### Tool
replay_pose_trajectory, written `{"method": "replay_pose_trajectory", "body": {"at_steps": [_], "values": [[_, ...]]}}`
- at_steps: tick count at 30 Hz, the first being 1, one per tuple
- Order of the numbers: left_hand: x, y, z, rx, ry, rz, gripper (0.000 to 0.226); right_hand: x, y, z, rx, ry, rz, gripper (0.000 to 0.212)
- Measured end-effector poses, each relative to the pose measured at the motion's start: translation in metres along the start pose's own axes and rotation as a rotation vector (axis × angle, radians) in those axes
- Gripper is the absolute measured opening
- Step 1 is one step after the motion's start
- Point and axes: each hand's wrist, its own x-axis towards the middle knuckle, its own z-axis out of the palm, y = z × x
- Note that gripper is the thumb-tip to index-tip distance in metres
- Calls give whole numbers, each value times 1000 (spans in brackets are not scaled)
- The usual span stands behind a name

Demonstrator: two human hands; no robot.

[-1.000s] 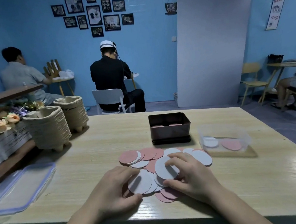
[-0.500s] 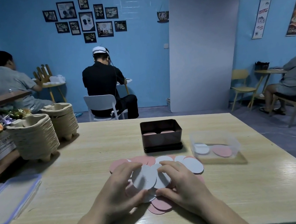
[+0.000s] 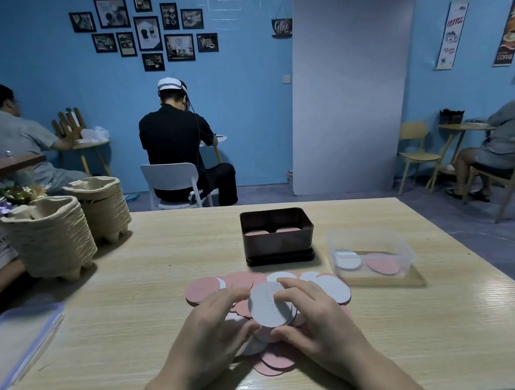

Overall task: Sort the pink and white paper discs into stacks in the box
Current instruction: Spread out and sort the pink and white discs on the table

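**A:** So where are we with this? Looks like we're mid-gather. Our left hand (image 3: 213,329) and right hand (image 3: 319,315) are both curled around a small white stack (image 3: 269,304), fingers and thumbs pinching its rim from either side, right over the loose pile (image 3: 202,291) on the bench (image 3: 120,320).

**B:** Yep, we'd call it the squaring-up step. The top white disc tilts toward us and a few more white edges peek out underneath, so the stack isn't flush yet. The rest of the pile fans out under and beyond both hands, pink and white mixed, with some pink ones poking out on the wrist side.

**A:** And the drop-off? The dark box (image 3: 278,243) sits straight ahead, past the fingertips, with two pink tops (image 3: 256,232) showing side by side inside. We can't see any white in there from here.

**B:** Right, and there's a clear tub (image 3: 407,253) out beyond the right hand with one white disc and one pink one in it. Which of them counts as "the box" we can't say for sure. Our guess is the dark one.

**A:** So the next move: tap the edges even, pinch firmly so nothing slides, carry it forward and set it down flat beside the pink. Paper looks slippery, so we'd go slow.
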Motion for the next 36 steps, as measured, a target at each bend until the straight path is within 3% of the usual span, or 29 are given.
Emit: {"method": "replay_pose_trajectory", "body": {"at_steps": [11, 22, 32, 36], "values": [[1, 2, 1, 22, -67, -7, 29, 2, -5, -3, -36, -55, 5, 43], [-26, -6, -34, 244, -205, -79, 65, 2, -5, -4, -27, -43, 26, 42], [-27, -9, -38, 103, -74, -176, 61, 1, -6, -4, -31, -45, 64, 40], [-19, -4, -34, 106, -62, -132, 65, 2, -6, -3, -32, -55, 65, 40]]}}
